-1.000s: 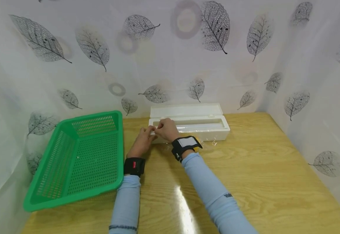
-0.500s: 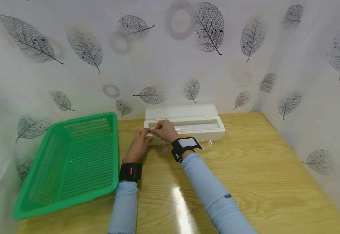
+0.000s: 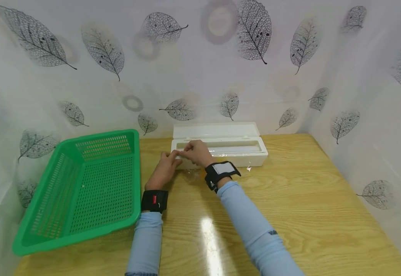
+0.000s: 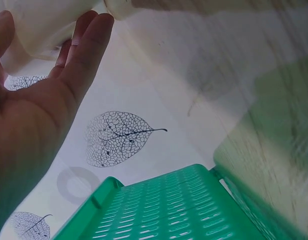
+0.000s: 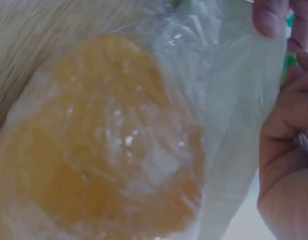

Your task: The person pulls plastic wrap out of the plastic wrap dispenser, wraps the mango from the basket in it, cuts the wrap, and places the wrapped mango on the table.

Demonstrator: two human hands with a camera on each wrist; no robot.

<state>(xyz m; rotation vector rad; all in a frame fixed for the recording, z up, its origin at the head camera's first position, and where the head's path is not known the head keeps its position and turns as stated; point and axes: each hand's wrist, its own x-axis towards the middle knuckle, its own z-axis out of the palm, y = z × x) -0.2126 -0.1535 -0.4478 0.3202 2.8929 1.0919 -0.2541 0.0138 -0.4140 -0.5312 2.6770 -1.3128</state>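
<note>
A long white cling film dispenser (image 3: 245, 160) stands at the back of the table, its lid (image 3: 217, 130) raised and a pale roll (image 3: 236, 149) inside. My left hand (image 3: 162, 171) holds its left end, with straight fingers on one side in the left wrist view. My right hand (image 3: 197, 153) pinches at the front left rim beside the left fingertips, where the clear cling film (image 5: 229, 100) comes down; its fingertips are partly hidden, and I cannot tell exactly what they pinch. Under crinkled film in the right wrist view lies a rounded orange thing (image 5: 104, 145), close beside the right hand.
To the left is a large green perforated basket (image 3: 139, 184), its right wall near my left forearm. A white leaf-print curtain (image 3: 200, 76) hangs right behind the dispenser and along both sides. The wooden table (image 3: 290, 214) extends to the right.
Both hands stay at the dispenser's left end with little movement. The whole scene shifts slightly in the head view as the head turns.
</note>
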